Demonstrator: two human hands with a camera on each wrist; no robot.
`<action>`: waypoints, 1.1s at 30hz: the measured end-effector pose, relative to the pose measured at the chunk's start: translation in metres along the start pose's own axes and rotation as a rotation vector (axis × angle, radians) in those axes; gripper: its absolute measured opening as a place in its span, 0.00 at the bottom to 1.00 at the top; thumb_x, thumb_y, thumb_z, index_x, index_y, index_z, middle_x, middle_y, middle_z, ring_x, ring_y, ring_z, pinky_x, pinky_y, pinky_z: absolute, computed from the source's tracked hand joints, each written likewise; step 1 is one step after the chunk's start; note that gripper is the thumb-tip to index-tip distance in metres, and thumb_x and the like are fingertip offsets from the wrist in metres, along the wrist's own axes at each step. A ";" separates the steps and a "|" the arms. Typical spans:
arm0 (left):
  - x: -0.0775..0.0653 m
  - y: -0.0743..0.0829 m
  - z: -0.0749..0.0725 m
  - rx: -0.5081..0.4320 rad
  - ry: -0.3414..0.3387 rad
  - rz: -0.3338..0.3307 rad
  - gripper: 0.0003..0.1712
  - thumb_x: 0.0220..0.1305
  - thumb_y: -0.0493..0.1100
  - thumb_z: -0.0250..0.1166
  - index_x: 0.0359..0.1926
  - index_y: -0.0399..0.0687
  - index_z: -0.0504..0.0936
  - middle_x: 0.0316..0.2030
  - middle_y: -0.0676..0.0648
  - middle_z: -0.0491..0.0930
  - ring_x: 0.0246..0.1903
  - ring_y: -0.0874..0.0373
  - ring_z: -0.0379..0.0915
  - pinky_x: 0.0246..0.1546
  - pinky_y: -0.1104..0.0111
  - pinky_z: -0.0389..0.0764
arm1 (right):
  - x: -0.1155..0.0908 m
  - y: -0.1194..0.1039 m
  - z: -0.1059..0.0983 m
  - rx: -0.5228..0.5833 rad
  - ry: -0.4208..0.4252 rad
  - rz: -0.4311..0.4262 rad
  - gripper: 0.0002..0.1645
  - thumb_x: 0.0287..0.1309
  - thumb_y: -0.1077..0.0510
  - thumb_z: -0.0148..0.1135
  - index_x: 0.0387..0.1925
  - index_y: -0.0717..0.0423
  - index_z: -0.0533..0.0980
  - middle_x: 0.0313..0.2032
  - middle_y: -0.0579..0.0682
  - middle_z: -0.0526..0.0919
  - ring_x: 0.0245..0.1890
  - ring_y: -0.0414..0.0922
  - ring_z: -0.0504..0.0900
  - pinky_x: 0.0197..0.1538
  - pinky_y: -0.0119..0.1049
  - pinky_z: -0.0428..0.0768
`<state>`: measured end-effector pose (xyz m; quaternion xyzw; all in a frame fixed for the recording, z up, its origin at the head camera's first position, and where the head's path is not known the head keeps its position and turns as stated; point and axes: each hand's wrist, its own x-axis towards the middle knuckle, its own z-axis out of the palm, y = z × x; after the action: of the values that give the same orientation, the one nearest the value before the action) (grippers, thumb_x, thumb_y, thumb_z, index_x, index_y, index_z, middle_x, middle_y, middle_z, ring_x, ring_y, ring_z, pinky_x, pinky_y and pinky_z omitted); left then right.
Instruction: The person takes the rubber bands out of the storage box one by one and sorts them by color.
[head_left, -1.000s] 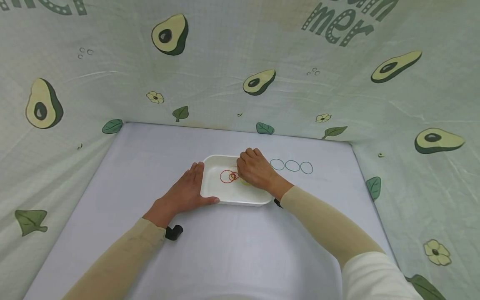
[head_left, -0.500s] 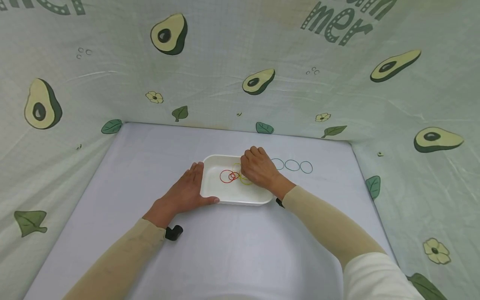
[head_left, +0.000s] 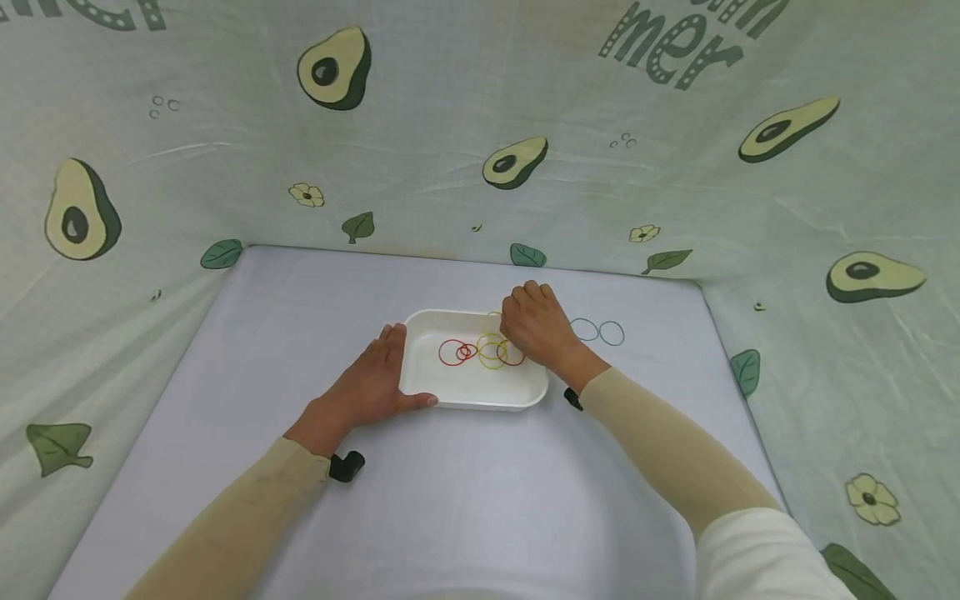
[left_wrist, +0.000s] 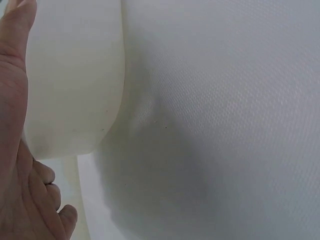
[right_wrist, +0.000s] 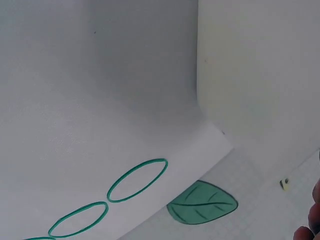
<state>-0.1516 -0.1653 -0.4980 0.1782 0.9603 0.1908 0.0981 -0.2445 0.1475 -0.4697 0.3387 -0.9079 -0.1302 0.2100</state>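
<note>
Right hand (head_left: 536, 325) above the white tray (head_left: 472, 388), at its far right corner.
We noted curled fingers with hidden tips, so we could not tell whether they grasped anything. In the tray, one red rubber band (head_left: 512, 365) lay just below this hand, partly covered by it; yellow rubber bands (head_left: 491, 343) overlapped just left, and more red rubber bands (head_left: 464, 352) lay further left. Green rubber bands (head_left: 598, 332) lay right of the hand, on the table (head_left: 465, 500). The left hand (head_left: 367, 379), fingers extended and grasping nothing, rested against the tray's left end.
</note>
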 end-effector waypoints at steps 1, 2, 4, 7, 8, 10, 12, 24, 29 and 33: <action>0.000 0.000 0.000 -0.001 0.001 0.002 0.78 0.61 0.77 0.68 0.82 0.29 0.35 0.83 0.30 0.43 0.84 0.36 0.36 0.83 0.46 0.49 | -0.001 0.002 0.000 0.006 -0.006 0.011 0.16 0.72 0.56 0.58 0.26 0.56 0.71 0.27 0.52 0.70 0.34 0.52 0.68 0.37 0.41 0.68; 0.000 0.000 0.000 -0.002 0.001 0.004 0.77 0.61 0.76 0.68 0.82 0.28 0.35 0.83 0.30 0.43 0.84 0.35 0.36 0.83 0.46 0.49 | -0.003 0.005 0.000 0.012 -0.007 0.023 0.16 0.71 0.56 0.59 0.26 0.57 0.71 0.26 0.52 0.70 0.34 0.52 0.68 0.37 0.41 0.68; 0.000 0.001 -0.001 -0.001 0.001 0.006 0.77 0.61 0.76 0.68 0.82 0.28 0.35 0.83 0.30 0.42 0.84 0.35 0.36 0.83 0.46 0.49 | -0.006 0.009 0.000 0.022 -0.014 0.048 0.16 0.72 0.56 0.59 0.26 0.57 0.71 0.26 0.52 0.70 0.34 0.52 0.67 0.37 0.42 0.67; -0.001 0.001 -0.001 0.000 0.001 0.008 0.77 0.61 0.76 0.68 0.82 0.28 0.35 0.83 0.30 0.42 0.84 0.35 0.35 0.83 0.46 0.49 | -0.012 0.018 0.001 0.030 -0.010 0.079 0.16 0.72 0.57 0.58 0.26 0.58 0.71 0.26 0.52 0.69 0.35 0.53 0.68 0.37 0.42 0.67; -0.001 0.001 -0.001 0.001 0.002 0.008 0.77 0.61 0.76 0.68 0.82 0.28 0.35 0.83 0.30 0.42 0.84 0.35 0.35 0.83 0.46 0.48 | -0.014 0.021 0.001 0.030 -0.008 0.089 0.16 0.73 0.57 0.58 0.26 0.58 0.71 0.26 0.52 0.69 0.35 0.53 0.68 0.37 0.43 0.67; -0.001 0.002 -0.001 0.001 0.006 0.009 0.77 0.61 0.76 0.68 0.82 0.28 0.35 0.83 0.30 0.42 0.84 0.35 0.36 0.83 0.46 0.49 | -0.019 0.027 0.002 0.036 -0.008 0.110 0.17 0.73 0.57 0.57 0.26 0.59 0.71 0.26 0.52 0.69 0.35 0.53 0.68 0.38 0.43 0.67; -0.001 0.002 -0.001 0.003 0.009 0.009 0.77 0.61 0.76 0.68 0.82 0.28 0.35 0.83 0.29 0.42 0.84 0.35 0.36 0.83 0.46 0.49 | -0.025 0.032 0.003 0.042 -0.009 0.128 0.17 0.73 0.58 0.57 0.25 0.59 0.71 0.26 0.53 0.69 0.35 0.54 0.68 0.38 0.44 0.67; 0.000 0.006 -0.005 0.100 0.001 0.001 0.77 0.61 0.79 0.65 0.82 0.27 0.38 0.83 0.28 0.42 0.83 0.33 0.36 0.82 0.43 0.50 | -0.058 0.053 0.009 0.053 0.000 0.187 0.17 0.70 0.60 0.60 0.23 0.60 0.71 0.24 0.54 0.69 0.33 0.56 0.68 0.35 0.45 0.66; -0.001 0.009 -0.009 0.144 -0.006 -0.011 0.76 0.62 0.79 0.64 0.82 0.27 0.40 0.83 0.28 0.42 0.83 0.33 0.36 0.83 0.43 0.49 | -0.067 0.055 0.011 0.055 0.006 0.197 0.17 0.69 0.61 0.60 0.23 0.61 0.71 0.23 0.54 0.68 0.32 0.56 0.67 0.34 0.44 0.65; -0.002 0.012 -0.011 0.159 -0.012 -0.018 0.76 0.62 0.79 0.64 0.82 0.26 0.40 0.83 0.28 0.41 0.83 0.33 0.36 0.83 0.43 0.48 | -0.075 0.057 0.013 0.064 0.034 0.201 0.18 0.67 0.61 0.60 0.21 0.59 0.69 0.22 0.53 0.67 0.30 0.56 0.67 0.32 0.44 0.64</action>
<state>-0.1490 -0.1596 -0.4833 0.1779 0.9734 0.1121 0.0914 -0.2314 0.2408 -0.4816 0.2546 -0.9373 -0.0734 0.2265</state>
